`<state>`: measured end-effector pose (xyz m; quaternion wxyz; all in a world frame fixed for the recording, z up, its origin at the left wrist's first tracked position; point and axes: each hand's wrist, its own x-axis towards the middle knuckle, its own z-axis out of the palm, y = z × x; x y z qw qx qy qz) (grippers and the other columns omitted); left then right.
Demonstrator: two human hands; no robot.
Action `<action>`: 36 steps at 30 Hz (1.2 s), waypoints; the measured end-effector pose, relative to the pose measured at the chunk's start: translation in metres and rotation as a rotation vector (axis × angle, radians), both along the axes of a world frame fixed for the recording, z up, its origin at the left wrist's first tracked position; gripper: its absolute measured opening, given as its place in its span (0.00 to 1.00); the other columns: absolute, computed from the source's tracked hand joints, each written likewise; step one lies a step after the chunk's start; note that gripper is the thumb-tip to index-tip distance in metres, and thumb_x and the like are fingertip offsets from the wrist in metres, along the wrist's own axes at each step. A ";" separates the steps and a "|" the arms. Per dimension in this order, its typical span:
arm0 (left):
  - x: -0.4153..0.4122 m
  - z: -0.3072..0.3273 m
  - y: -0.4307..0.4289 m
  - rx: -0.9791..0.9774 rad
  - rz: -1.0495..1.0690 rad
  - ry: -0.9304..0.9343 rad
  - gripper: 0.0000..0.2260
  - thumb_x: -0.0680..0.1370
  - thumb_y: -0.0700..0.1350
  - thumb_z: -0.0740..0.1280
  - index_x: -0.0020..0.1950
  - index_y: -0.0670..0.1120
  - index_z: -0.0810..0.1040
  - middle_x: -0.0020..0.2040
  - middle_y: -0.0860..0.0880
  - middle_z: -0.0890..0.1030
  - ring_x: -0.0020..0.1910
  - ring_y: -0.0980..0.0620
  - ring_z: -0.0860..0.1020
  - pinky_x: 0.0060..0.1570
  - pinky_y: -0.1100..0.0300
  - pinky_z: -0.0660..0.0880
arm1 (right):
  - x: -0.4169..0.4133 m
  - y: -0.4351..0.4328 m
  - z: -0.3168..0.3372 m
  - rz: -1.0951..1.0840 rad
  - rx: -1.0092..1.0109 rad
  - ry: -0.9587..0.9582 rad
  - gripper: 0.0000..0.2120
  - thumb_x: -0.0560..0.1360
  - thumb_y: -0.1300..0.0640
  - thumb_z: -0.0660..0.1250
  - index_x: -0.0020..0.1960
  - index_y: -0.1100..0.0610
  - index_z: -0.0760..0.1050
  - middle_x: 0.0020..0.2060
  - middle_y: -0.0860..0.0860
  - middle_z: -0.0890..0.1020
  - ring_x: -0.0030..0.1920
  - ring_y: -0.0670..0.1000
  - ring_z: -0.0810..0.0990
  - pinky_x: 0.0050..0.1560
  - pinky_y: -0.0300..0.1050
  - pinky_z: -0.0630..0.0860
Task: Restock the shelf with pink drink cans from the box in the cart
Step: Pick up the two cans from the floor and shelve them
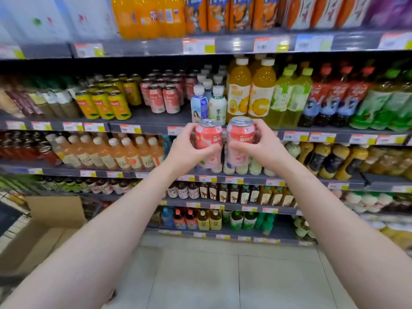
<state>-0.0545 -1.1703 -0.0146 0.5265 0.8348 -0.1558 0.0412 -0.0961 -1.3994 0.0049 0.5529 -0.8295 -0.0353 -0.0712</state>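
Observation:
My left hand (pixel 186 146) grips a pink drink can (pixel 209 139) upright, and my right hand (pixel 260 144) grips a second pink can (pixel 241 136) beside it. Both cans are held in the air in front of the shelf's price rail, almost touching each other. Further back on the shelf (pixel 145 121) stand several matching pink cans (pixel 166 95) in rows, up and left of my hands. The cardboard box (pixel 44 226) sits open in the cart at the lower left; its inside is hidden.
Yellow cans (pixel 107 103) stand left of the pink row; white bottles (pixel 208 103) and orange juice bottles (pixel 249 92) stand to its right. Bare shelf lies in front of the pink cans. More bottle shelves run above and below. Tiled floor (pixel 223 275) lies underfoot.

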 end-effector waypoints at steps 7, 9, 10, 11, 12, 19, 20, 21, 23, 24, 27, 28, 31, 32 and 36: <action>-0.019 0.063 0.063 -0.089 0.097 -0.077 0.28 0.69 0.57 0.81 0.65 0.56 0.75 0.56 0.55 0.84 0.53 0.59 0.84 0.55 0.54 0.83 | -0.007 0.057 0.055 0.048 0.007 -0.086 0.31 0.66 0.42 0.79 0.65 0.42 0.71 0.54 0.42 0.84 0.52 0.41 0.84 0.54 0.47 0.83; -0.020 0.072 0.083 -0.113 0.123 -0.083 0.28 0.70 0.54 0.81 0.66 0.55 0.75 0.56 0.54 0.84 0.52 0.59 0.84 0.54 0.54 0.83 | -0.003 0.075 0.066 0.058 0.009 -0.095 0.29 0.68 0.46 0.80 0.64 0.44 0.72 0.53 0.42 0.84 0.51 0.40 0.83 0.52 0.45 0.83; -0.019 0.075 0.093 -0.118 0.133 -0.086 0.28 0.70 0.54 0.81 0.66 0.54 0.75 0.56 0.54 0.84 0.53 0.59 0.84 0.54 0.54 0.84 | 0.001 0.085 0.070 0.064 0.006 -0.099 0.29 0.68 0.47 0.80 0.65 0.44 0.72 0.53 0.42 0.84 0.51 0.41 0.83 0.52 0.45 0.83; -0.016 0.077 0.104 -0.118 0.141 -0.091 0.28 0.70 0.54 0.82 0.66 0.54 0.75 0.56 0.53 0.84 0.53 0.58 0.84 0.54 0.54 0.84 | 0.006 0.095 0.074 0.070 -0.002 -0.104 0.30 0.68 0.47 0.80 0.65 0.45 0.72 0.53 0.42 0.83 0.52 0.41 0.83 0.51 0.44 0.83; -0.013 0.078 0.114 -0.111 0.148 -0.095 0.29 0.70 0.54 0.82 0.66 0.54 0.75 0.56 0.52 0.84 0.53 0.57 0.84 0.53 0.53 0.84 | 0.013 0.105 0.076 0.070 -0.014 -0.108 0.30 0.68 0.47 0.80 0.66 0.45 0.72 0.53 0.42 0.83 0.52 0.41 0.83 0.50 0.43 0.82; 0.036 0.076 0.195 -0.063 0.158 -0.113 0.24 0.70 0.53 0.82 0.59 0.64 0.72 0.55 0.56 0.82 0.51 0.61 0.82 0.46 0.65 0.81 | 0.074 0.183 0.073 -0.020 -0.005 -0.096 0.28 0.66 0.48 0.81 0.62 0.46 0.73 0.51 0.43 0.84 0.50 0.42 0.84 0.49 0.42 0.81; 0.049 0.074 0.208 -0.048 0.157 -0.116 0.25 0.69 0.54 0.82 0.59 0.65 0.73 0.55 0.57 0.82 0.52 0.61 0.82 0.47 0.65 0.81 | 0.085 0.194 0.071 -0.036 -0.005 -0.088 0.26 0.67 0.48 0.81 0.61 0.46 0.74 0.51 0.42 0.84 0.49 0.41 0.84 0.48 0.42 0.81; 0.061 0.072 0.221 -0.032 0.152 -0.117 0.26 0.68 0.56 0.82 0.60 0.65 0.73 0.55 0.57 0.82 0.52 0.61 0.82 0.48 0.65 0.80 | 0.096 0.205 0.070 -0.056 -0.006 -0.081 0.26 0.67 0.48 0.81 0.60 0.46 0.74 0.50 0.42 0.84 0.49 0.41 0.84 0.47 0.41 0.81; 0.086 0.069 0.246 -0.016 0.134 -0.106 0.29 0.68 0.56 0.82 0.63 0.62 0.72 0.56 0.59 0.81 0.53 0.64 0.80 0.47 0.68 0.78 | 0.119 0.225 0.066 -0.103 -0.012 -0.075 0.25 0.66 0.48 0.81 0.60 0.46 0.74 0.50 0.42 0.84 0.50 0.43 0.84 0.48 0.43 0.82; 0.099 0.068 0.257 -0.017 0.123 -0.097 0.29 0.68 0.55 0.82 0.64 0.61 0.72 0.57 0.59 0.80 0.53 0.64 0.80 0.46 0.70 0.77 | 0.129 0.236 0.064 -0.128 -0.014 -0.072 0.25 0.67 0.49 0.80 0.60 0.47 0.74 0.50 0.43 0.84 0.50 0.44 0.84 0.48 0.44 0.82; 0.132 0.063 0.284 -0.015 0.091 -0.069 0.30 0.68 0.54 0.82 0.64 0.60 0.71 0.58 0.59 0.80 0.54 0.64 0.79 0.47 0.69 0.76 | 0.153 0.263 0.059 -0.179 0.011 -0.050 0.26 0.68 0.51 0.80 0.62 0.49 0.73 0.52 0.45 0.83 0.51 0.45 0.83 0.43 0.40 0.79; 0.142 0.061 0.292 -0.004 0.081 -0.065 0.29 0.68 0.54 0.82 0.64 0.60 0.71 0.57 0.59 0.80 0.53 0.65 0.79 0.47 0.70 0.75 | 0.159 0.271 0.057 -0.195 0.015 -0.046 0.26 0.68 0.51 0.80 0.62 0.49 0.73 0.52 0.45 0.83 0.51 0.45 0.83 0.42 0.39 0.78; 0.167 0.056 0.309 -0.002 0.058 -0.045 0.28 0.69 0.53 0.82 0.63 0.59 0.71 0.54 0.62 0.80 0.49 0.69 0.78 0.43 0.72 0.74 | 0.175 0.289 0.051 -0.224 0.001 -0.015 0.26 0.68 0.48 0.80 0.61 0.48 0.72 0.51 0.43 0.82 0.50 0.43 0.82 0.40 0.38 0.77; 0.175 0.054 0.313 -0.008 0.052 -0.041 0.28 0.69 0.53 0.82 0.63 0.58 0.72 0.54 0.62 0.79 0.49 0.71 0.78 0.42 0.74 0.74 | 0.181 0.293 0.049 -0.228 -0.017 -0.003 0.26 0.68 0.48 0.79 0.61 0.47 0.72 0.51 0.42 0.82 0.50 0.42 0.82 0.39 0.37 0.76; 0.200 0.045 0.322 -0.039 0.013 -0.036 0.29 0.68 0.53 0.83 0.65 0.58 0.73 0.56 0.61 0.80 0.52 0.69 0.79 0.45 0.72 0.75 | 0.207 0.298 0.045 -0.290 -0.072 0.014 0.26 0.68 0.47 0.79 0.60 0.46 0.71 0.50 0.42 0.81 0.50 0.42 0.81 0.42 0.37 0.76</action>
